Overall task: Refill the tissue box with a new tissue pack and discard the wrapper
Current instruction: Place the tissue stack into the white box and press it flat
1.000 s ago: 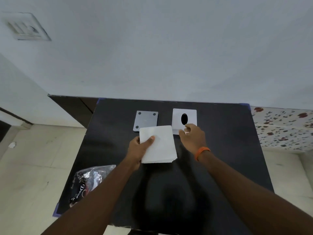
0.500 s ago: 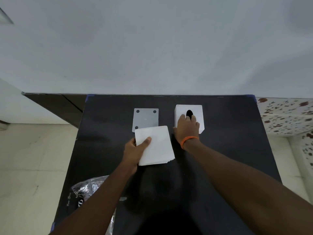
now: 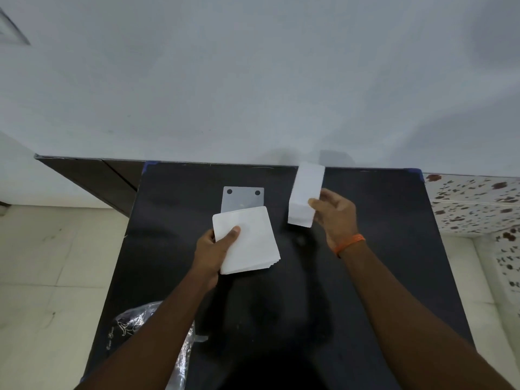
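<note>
Plain home room: black table (image 3: 365,277), tiled floor (image 3: 42,263), bare white wall (image 3: 253,80).

Matt white paper tissue stack (image 3: 247,243), smooth white box (image 3: 305,195), matt black table (image 3: 380,220), glossy crinkled plastic wrapper (image 3: 135,322).

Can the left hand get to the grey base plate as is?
Probably not freely: the left hand is closed on the tissue stack, which overlaps the grey base plate near edge. Nothing else blocks it.

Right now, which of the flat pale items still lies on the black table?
The grey plate with dark corner dots; the white tissue stack and white box are hand-held.
</note>
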